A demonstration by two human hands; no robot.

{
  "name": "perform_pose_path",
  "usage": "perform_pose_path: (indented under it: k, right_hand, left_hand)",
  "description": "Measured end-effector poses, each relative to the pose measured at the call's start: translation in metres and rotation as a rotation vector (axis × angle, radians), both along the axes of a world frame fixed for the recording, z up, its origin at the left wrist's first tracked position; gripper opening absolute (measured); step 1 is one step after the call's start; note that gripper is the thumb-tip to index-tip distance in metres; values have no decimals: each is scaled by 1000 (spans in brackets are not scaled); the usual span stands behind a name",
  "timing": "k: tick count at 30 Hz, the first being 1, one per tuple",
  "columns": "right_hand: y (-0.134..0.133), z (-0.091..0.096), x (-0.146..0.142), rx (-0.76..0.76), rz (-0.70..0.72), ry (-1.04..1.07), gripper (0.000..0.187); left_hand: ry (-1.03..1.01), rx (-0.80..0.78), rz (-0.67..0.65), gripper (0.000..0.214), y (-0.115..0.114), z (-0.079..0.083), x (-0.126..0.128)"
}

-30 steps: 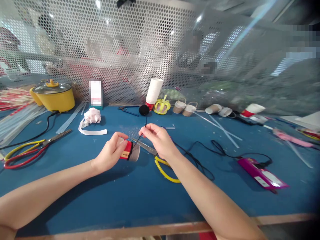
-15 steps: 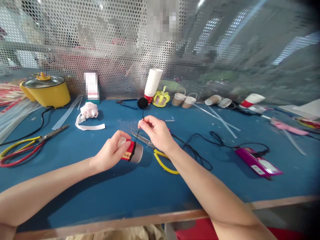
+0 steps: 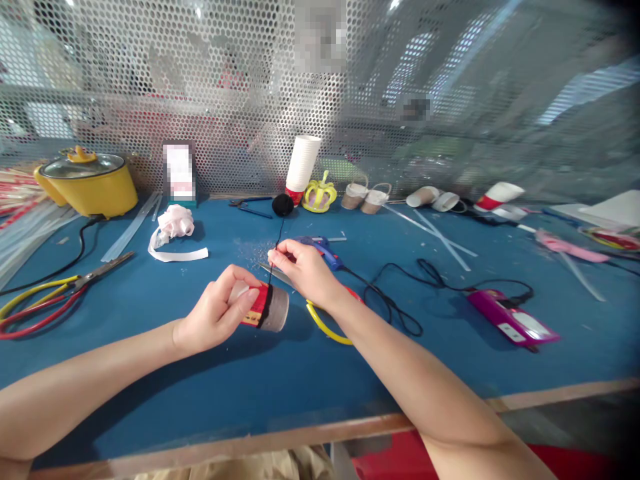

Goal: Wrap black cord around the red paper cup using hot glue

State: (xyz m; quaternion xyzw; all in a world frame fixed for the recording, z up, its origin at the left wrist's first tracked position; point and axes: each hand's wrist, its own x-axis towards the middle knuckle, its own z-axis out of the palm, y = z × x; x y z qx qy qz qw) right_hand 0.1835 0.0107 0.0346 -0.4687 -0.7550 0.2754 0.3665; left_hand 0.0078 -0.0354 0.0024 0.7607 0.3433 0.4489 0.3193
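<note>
I have the cup (image 3: 278,313) at 7 o'clock of view centre, left hand (image 3: 216,315) clamped on its 9 o'clock end, right hand (image 3: 305,270) pinching black yarn (image 3: 266,307) at 12; likely light, crushable, so hold that end softly.

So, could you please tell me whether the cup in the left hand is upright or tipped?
Tipped: the cup lies sideways in the left hand, its grey end pointing rightward in the picture.
</note>
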Motion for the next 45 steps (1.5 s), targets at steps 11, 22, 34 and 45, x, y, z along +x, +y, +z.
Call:
perform_pose_path:
  k: [11,22,34,45]
  right_hand:
    - [-1,-6,-3,-102,67,23,21]
    - [-6,-4,-6,-182,148,8,24]
    - [-5,-7,-6,-294,160,29,30]
    - [1,-13,-8,-442,172,116,34]
  left_hand:
    - [-26,116,-3,6,-5,2,-3]
    - [-40,234,-16,7,-6,3,-3]
    - [11,290,29,7,-7,4,-4]
    - [-45,178,25,10,-3,2,-5]
